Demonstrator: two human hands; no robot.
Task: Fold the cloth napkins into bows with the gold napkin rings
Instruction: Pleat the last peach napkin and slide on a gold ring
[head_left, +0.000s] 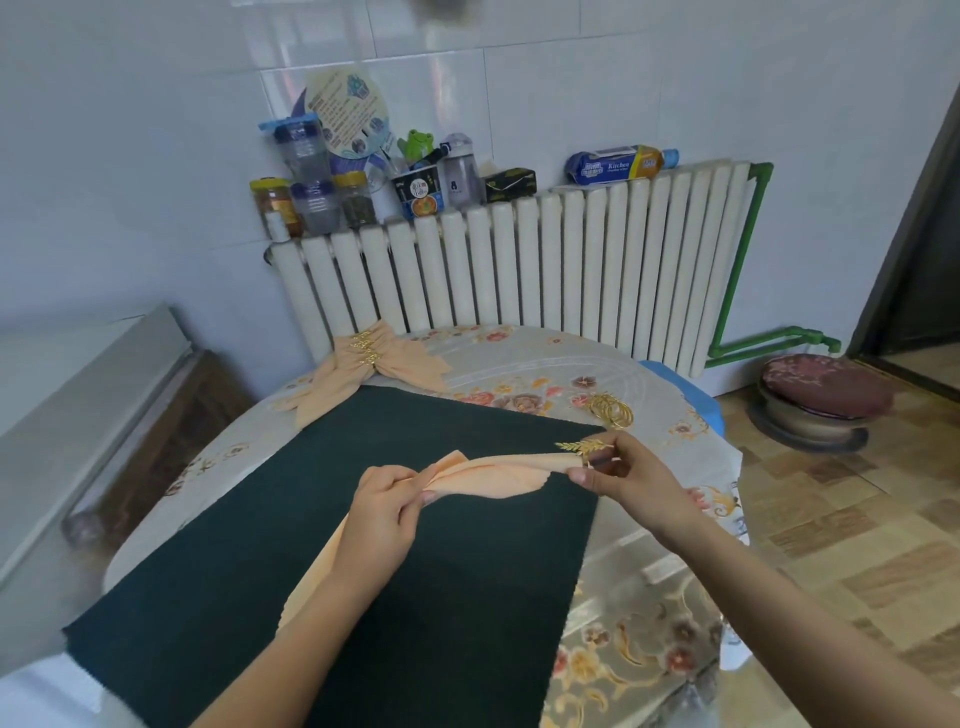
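**Peach napkin partway into a gold ring**

A peach cloth napkin (483, 475) is gathered into a long strip, raised above the dark mat, one end inside a gold leaf-trimmed ring (584, 451). Finished peach bows (369, 364) with gold rings lie at the bench's far edge. Spare gold rings (612, 409) lie piled at the right.

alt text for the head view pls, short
A person's left hand grips a gathered peach napkin over a dark green mat while the right hand holds a gold leaf napkin ring at its end. Finished bows and spare gold rings lie on the floral tablecloth beyond.
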